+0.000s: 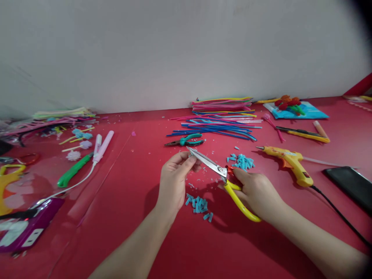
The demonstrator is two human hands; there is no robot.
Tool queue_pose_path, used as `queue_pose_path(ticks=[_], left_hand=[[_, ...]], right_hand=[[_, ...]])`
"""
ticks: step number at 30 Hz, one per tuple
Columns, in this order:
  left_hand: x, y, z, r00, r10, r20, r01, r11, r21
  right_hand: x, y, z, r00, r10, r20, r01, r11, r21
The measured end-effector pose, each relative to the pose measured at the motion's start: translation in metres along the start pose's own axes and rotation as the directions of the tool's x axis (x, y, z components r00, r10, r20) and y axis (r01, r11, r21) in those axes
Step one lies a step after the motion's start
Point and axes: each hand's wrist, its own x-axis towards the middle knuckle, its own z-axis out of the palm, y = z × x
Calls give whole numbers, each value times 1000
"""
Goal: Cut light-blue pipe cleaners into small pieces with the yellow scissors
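Note:
My right hand (257, 192) grips scissors (211, 164) by their yellow and red handles. Their long metal blades point up and left, with the tips at the fingers of my left hand (176, 176). That hand is closed in a pinch on a small light blue piece, mostly hidden by the fingers. Below the blades lies a pile of short, straight blue chenille stem pieces (199, 204). Beside my right hand sits a second pile, of blue pieces with tapered ends (244, 162). Tiny blue clippings are scattered on the red table (116, 240) between the piles.
Teal-handled pliers (186, 141) lie beyond my left hand, before bundled chenille stems (215, 126). Rightward are a yellow glue gun (290, 159) with a black cord and a black phone (350, 186). Leftward are a pink heating tool (102, 147), a green-handled cutter (74, 170) and a purple box (43, 221).

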Motion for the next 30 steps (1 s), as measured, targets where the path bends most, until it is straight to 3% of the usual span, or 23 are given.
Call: queue_pose_path(ticks=[3,5,7,9,12,15,19,24,30], left_hand=[[-1,-3,2,993,-87,77,87,996,13],[-4,-6,4,969,-180,171,176,984,41],[-7,-9,8,926,-263,271,250,965,81],[-11,-12,12,878,-324,351,295,946,134],[-15,-14,16,826,-368,426,307,929,208],[-15,-14,16,815,-373,443,282,924,259],[-13,-13,14,843,-335,421,203,923,328],[-13,-14,17,898,-301,320,176,914,366],[-16,-22,13,903,-304,303,173,905,390]], right_hand=[[6,-8,-4,993,106,47,-115,952,282],[9,-14,-8,981,160,105,-191,838,511],[11,-18,-12,962,206,180,-272,667,693],[12,-20,-14,949,216,229,-311,524,793],[10,-18,-18,957,164,238,-287,441,850],[8,-18,-20,955,148,257,-296,424,856],[8,-20,-20,949,163,270,-314,439,842],[8,-17,-7,964,183,192,-261,523,812],[7,-14,2,971,196,138,-232,619,751]])
